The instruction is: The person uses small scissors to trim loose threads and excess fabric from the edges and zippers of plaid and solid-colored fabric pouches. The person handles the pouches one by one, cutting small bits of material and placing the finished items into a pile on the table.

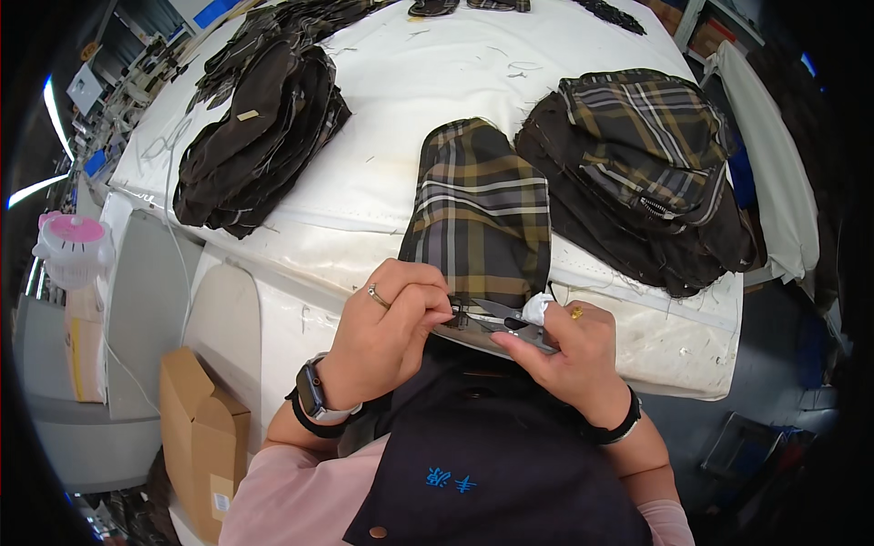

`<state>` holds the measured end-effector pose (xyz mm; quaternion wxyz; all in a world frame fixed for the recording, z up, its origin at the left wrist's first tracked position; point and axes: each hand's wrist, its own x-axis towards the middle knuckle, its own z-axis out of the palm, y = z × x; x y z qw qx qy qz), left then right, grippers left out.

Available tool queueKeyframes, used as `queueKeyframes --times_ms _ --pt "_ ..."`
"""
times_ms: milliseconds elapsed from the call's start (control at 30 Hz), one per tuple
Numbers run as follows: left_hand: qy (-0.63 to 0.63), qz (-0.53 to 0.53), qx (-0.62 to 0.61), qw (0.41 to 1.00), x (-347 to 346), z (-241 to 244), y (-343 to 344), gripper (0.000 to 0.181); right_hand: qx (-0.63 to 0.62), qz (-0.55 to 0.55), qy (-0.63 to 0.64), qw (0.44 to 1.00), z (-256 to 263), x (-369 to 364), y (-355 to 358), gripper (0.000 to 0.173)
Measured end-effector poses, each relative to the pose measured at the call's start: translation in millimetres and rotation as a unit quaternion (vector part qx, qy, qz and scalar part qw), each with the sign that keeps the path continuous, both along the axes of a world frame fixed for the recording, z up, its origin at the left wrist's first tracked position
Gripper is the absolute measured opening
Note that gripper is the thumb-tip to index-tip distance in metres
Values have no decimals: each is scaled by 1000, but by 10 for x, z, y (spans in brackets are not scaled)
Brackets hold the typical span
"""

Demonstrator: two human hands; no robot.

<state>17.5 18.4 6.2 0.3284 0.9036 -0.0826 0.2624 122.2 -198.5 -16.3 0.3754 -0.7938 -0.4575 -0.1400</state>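
Observation:
A plaid fabric piece (478, 218) with a rounded far end lies before me, reaching over the table's front edge. My left hand (392, 324) pinches the near end of this piece, close to a small dark fitting (457, 310) that may be a zip slider. In my right hand (577, 348) is a pair of metal thread snips (509, 319). Their blades point left, towards the left fingertips, and stand apart at the fabric's near edge. White wrapping (537, 308) covers a finger of the right hand. What the left fingertips hold exactly is hidden.
On the white-covered table (396, 150), a stack of plaid pocket pieces with zips (642, 164) stands right. Dark layered fabric pieces (263, 136) are piled left, with more plaid cloth (273, 34) behind. Loose thread ends (524, 66) dot the cover. A cardboard box (205, 437) stands at lower left.

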Motion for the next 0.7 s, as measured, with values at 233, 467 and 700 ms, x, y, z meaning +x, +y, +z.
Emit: queueKeyframes --times_ms 233,467,700 --pt "-33 -4 29 999 -18 -7 18 31 -1 12 -42 999 60 37 32 45" --pt "-34 -11 54 998 -17 18 25 35 3 8 -54 999 35 31 60 44" --pt "-32 -7 49 998 19 53 15 29 2 5 -50 999 26 29 61 44"
